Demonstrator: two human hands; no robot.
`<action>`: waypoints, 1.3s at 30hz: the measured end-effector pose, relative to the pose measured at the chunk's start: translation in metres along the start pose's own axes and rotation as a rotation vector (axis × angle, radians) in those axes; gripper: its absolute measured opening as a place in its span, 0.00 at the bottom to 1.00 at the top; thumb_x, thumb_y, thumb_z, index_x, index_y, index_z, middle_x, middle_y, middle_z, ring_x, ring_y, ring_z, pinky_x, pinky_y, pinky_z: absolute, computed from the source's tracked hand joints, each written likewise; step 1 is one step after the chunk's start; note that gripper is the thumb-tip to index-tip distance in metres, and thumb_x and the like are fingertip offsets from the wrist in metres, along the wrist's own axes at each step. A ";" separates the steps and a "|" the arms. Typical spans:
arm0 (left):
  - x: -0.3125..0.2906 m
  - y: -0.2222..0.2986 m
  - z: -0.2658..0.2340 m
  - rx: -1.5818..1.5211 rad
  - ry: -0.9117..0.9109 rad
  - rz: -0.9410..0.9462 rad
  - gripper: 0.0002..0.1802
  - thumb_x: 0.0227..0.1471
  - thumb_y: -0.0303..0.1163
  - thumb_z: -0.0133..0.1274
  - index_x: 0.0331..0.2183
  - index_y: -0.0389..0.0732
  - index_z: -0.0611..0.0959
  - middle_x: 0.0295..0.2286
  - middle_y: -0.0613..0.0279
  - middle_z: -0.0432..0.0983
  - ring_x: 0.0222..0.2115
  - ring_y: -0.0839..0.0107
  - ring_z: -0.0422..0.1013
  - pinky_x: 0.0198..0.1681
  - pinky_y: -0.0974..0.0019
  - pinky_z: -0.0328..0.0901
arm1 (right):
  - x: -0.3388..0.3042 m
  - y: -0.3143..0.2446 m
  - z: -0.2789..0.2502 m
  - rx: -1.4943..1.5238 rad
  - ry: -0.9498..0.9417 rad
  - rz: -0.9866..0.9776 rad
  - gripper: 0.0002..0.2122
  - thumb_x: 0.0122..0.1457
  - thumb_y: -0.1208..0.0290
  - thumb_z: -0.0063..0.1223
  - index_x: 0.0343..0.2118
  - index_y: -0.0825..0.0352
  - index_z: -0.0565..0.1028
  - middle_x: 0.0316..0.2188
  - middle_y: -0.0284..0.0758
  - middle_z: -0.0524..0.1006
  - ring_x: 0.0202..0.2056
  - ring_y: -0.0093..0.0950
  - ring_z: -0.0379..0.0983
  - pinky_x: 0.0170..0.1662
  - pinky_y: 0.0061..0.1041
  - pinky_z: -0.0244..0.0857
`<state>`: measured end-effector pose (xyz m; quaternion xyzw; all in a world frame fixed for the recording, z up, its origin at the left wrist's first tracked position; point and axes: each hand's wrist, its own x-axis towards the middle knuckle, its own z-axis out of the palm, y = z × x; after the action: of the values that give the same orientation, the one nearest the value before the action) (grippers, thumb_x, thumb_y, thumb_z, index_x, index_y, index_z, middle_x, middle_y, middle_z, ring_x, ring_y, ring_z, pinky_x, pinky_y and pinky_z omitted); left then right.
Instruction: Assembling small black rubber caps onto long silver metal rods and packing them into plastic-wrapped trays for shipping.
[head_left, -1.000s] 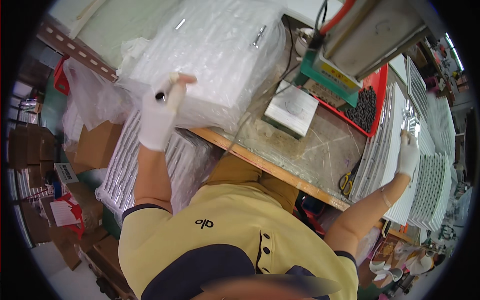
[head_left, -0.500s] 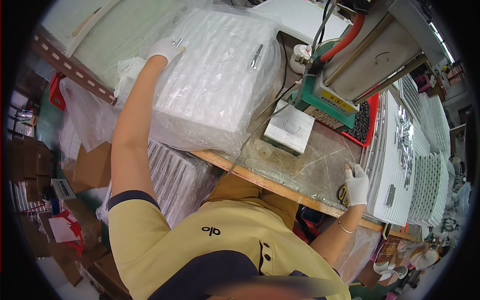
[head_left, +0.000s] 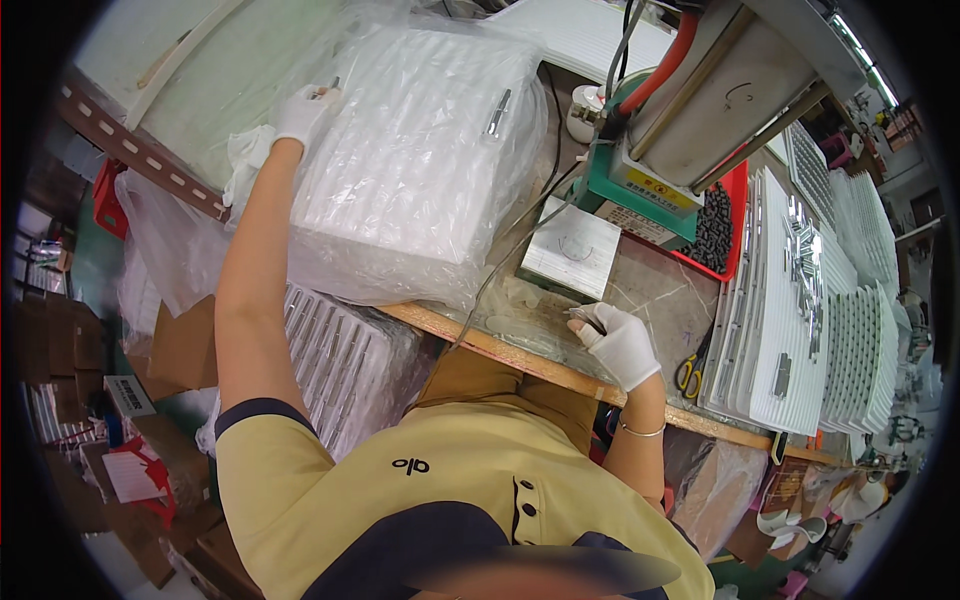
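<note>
Head view, left hand (head_left: pixel 303 114): 11 o'clock, bent at metal pin (head_left: pixel 336 82), grip unclear
Right hand (head_left: pixel 622 346): 4 o'clock, curled, grip unclear

First tube (head_left: pixel 336 82): short, slim, silver, bright-surfaced. Located at the far left part of the wrapped white pack (head_left: pixel 400 170). Lower end covered by the fingertips of the left hand (head_left: pixel 304 115), which grip it; upper end exposed, pointing away from the wearer and slightly right.

Second tube (head_left: pixel 498 112): silver, with darker bands. Lies loose on the pack near its far right corner, slanted, far end leaning right; well apart from the first.

Small part (head_left: pixel 599 323): metallic, pinched in the right hand (head_left: pixel 622 345), near the metal block (head_left: pixel 570 250). Mostly concealed; shape indeterminate.
</note>
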<state>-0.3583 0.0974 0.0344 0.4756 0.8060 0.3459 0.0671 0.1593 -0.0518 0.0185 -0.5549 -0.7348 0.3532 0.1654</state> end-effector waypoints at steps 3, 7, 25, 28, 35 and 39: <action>-0.004 0.006 -0.004 -0.315 -0.008 -0.036 0.22 0.50 0.48 0.51 0.36 0.38 0.80 0.27 0.66 0.74 0.27 0.75 0.67 0.32 0.72 0.61 | 0.001 0.001 0.006 0.013 -0.004 -0.007 0.14 0.51 0.60 0.57 0.32 0.67 0.76 0.22 0.44 0.74 0.24 0.39 0.71 0.29 0.30 0.65; -0.049 0.077 -0.007 -0.324 -0.142 0.116 0.24 0.50 0.49 0.50 0.37 0.37 0.79 0.28 0.63 0.75 0.29 0.73 0.67 0.34 0.71 0.62 | 0.012 -0.018 0.015 0.045 -0.004 -0.067 0.14 0.51 0.59 0.57 0.30 0.67 0.76 0.22 0.46 0.74 0.25 0.41 0.72 0.30 0.32 0.65; -0.083 0.216 0.108 0.545 -0.387 0.333 0.16 0.45 0.31 0.44 0.35 0.40 0.83 0.36 0.49 0.77 0.38 0.53 0.74 0.40 0.56 0.67 | -0.008 0.007 0.013 0.116 0.057 -0.060 0.10 0.52 0.67 0.57 0.32 0.68 0.77 0.22 0.42 0.75 0.22 0.28 0.70 0.29 0.25 0.64; -0.085 0.215 0.115 0.562 -0.322 0.325 0.16 0.46 0.32 0.45 0.35 0.41 0.83 0.36 0.50 0.77 0.38 0.53 0.74 0.40 0.56 0.67 | -0.011 0.016 0.010 0.130 0.064 -0.030 0.09 0.53 0.68 0.57 0.30 0.70 0.76 0.17 0.37 0.71 0.20 0.24 0.63 0.26 0.23 0.60; -0.091 0.213 0.125 0.639 -0.267 0.341 0.16 0.50 0.36 0.44 0.37 0.41 0.82 0.36 0.50 0.77 0.37 0.54 0.74 0.39 0.57 0.68 | -0.018 0.033 0.009 0.103 0.047 0.054 0.11 0.51 0.63 0.58 0.24 0.67 0.74 0.17 0.42 0.72 0.17 0.34 0.66 0.24 0.29 0.61; -0.096 0.212 0.124 0.651 -0.262 0.392 0.14 0.49 0.32 0.44 0.35 0.41 0.82 0.35 0.51 0.77 0.36 0.54 0.74 0.38 0.56 0.68 | -0.023 0.041 0.013 0.094 0.107 -0.002 0.13 0.51 0.62 0.58 0.22 0.68 0.72 0.15 0.42 0.70 0.16 0.35 0.64 0.23 0.29 0.60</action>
<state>-0.1001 0.1460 0.0517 0.6570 0.7519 0.0149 -0.0521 0.1873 -0.0717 -0.0156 -0.5637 -0.7081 0.3573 0.2307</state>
